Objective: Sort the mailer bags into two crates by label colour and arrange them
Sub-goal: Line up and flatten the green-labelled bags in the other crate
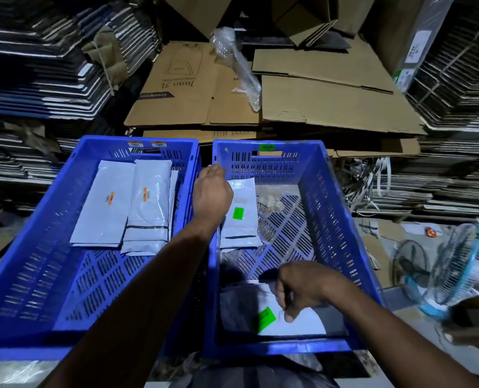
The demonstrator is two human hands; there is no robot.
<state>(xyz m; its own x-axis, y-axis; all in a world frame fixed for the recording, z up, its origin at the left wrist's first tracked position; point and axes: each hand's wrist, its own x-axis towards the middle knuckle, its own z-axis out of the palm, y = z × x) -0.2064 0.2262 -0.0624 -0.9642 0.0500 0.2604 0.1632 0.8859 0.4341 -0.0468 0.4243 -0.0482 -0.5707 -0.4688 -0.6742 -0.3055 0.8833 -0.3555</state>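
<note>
Two blue slatted crates stand side by side. The left crate (50, 275) holds several grey mailer bags with orange labels (148, 200) at its far end. In the right crate (342, 219), a grey mailer with a green label (242, 219) lies at the far left. My left hand (211, 196) reaches over the crates' shared wall and rests on that mailer's left edge; its fingers are hidden. At the near end of the right crate, my right hand (297, 289) pinches a white mailer with a green label (288, 320), which lies tilted on the crate floor.
Flattened cardboard boxes (302, 93) are piled behind the crates, with stacks of folded cartons on both sides. A crumpled clear plastic wrap (238, 65) lies on the cardboard. A blue floor fan (454, 264) stands at the right.
</note>
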